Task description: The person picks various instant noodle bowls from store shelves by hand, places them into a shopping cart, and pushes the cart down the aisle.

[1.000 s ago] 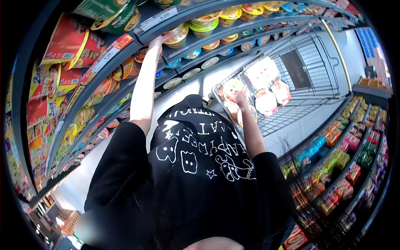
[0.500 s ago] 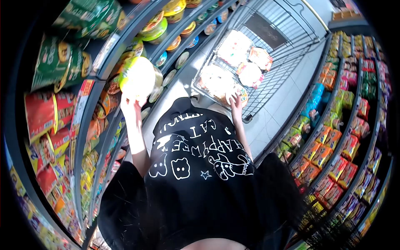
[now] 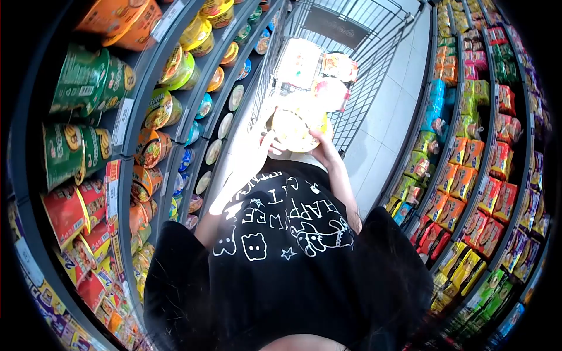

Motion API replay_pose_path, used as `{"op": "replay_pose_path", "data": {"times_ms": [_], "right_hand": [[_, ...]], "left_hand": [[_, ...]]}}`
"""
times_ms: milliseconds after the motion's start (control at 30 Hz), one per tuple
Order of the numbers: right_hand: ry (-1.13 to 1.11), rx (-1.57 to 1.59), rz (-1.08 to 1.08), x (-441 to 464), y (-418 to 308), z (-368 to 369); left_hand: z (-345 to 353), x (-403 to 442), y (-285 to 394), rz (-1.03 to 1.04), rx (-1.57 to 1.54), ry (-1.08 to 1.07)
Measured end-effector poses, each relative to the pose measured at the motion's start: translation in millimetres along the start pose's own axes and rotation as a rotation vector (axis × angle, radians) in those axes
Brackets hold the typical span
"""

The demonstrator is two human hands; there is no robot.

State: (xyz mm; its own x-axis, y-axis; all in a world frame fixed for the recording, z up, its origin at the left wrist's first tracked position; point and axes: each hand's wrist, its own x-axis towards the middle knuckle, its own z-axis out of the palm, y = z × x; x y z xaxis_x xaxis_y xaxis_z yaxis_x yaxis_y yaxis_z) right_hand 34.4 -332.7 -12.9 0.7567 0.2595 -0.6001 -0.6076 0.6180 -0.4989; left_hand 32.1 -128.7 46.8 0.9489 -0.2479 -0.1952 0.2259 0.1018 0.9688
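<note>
While strong light bleaches its lid, one pale yellow bowl (image 3: 291,131) is held two-handed. Left hand (image 3: 270,144): fingers curled at the bowl's 8 o'clock side. Right hand (image 3: 323,145): thumb at its rim, 4 o'clock. Location: 12 o'clock, near end of a wire shopping cart (image 3: 370,82); from here I cannot tell whether it rests on anything. Cart contents beyond the bowl: large white pack (image 3: 298,61), 12 o'clock; orange-edged pack (image 3: 339,66) and pink-edged pack (image 3: 331,95), 1 o'clock. Shelved green tubs (image 3: 85,82): 10 o'clock. Shelved orange bowls (image 3: 152,149): 9 o'clock. Bagged packets (image 3: 462,178), in rows: 3 o'clock. Black shirt (image 3: 293,292), white-printed: 6 o'clock.
</note>
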Motion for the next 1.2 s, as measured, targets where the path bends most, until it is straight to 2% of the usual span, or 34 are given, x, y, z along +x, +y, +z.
{"op": "replay_pose_path", "data": {"times_ms": [133,200,233,267,300,333,400,433,467,567,633,867,900,1000,1067,1100,1133,1200], "right_hand": [[0.097,0.104,-0.201,21,-27,-35],[0.083,0.086,-0.299,64,-34,-90],[0.167,0.071,-0.316,92,-35,-127],[0.204,-0.006,-0.318,98,-49,-133],[0.288,-0.002,-0.289,103,-60,-135],[0.367,-0.003,-0.257,108,-70,-138],[0.281,0.029,-0.192,130,-77,-165],[0.361,-0.006,-0.148,152,-72,-186],[0.223,-0.071,-0.097,153,-74,-190],[0.322,0.046,-0.015,162,-62,-195],[0.385,0.113,-0.034,151,-57,-186],[0.371,0.322,-0.067,204,-9,-268],[0.461,0.264,-0.05,210,-4,-275],[0.464,0.391,0.017,184,-10,-241],[0.456,0.312,0.107,177,-10,-237],[0.533,0.13,0.059,185,-2,-249],[0.535,0.139,0.059,177,1,-242],[0.435,-0.141,-0.152,141,1,-216]], "left_hand": [[7,5,-1,-0.065,-0.03,-0.019],[6,1,8,-0.105,0.012,-0.024],[4,0,8,-0.068,0.007,0.036],[4,-3,9,-0.03,0.001,0.098],[8,-7,23,-0.026,-0.004,0.185],[1,-9,17,0.064,0.146,0.237],[-2,-17,23,0.1,0.061,0.403],[-10,-20,17,0.124,0.044,0.437],[-14,-25,17,0.138,0.069,0.474],[-22,-39,15,0.129,0.118,0.612],[-19,-48,15,0.125,0.167,0.66],[-22,-63,-7,0.032,0.196,0.717],[-27,-60,-8,0.031,0.226,0.713],[-51,-44,-8,0.064,0.263,0.815],[-70,-31,4,0.088,0.222,0.929],[-81,-23,11,0.109,0.174,0.965],[-94,-14,16,0.131,0.123,0.996],[-115,5,29,0.158,-0.012,1.061]]}}
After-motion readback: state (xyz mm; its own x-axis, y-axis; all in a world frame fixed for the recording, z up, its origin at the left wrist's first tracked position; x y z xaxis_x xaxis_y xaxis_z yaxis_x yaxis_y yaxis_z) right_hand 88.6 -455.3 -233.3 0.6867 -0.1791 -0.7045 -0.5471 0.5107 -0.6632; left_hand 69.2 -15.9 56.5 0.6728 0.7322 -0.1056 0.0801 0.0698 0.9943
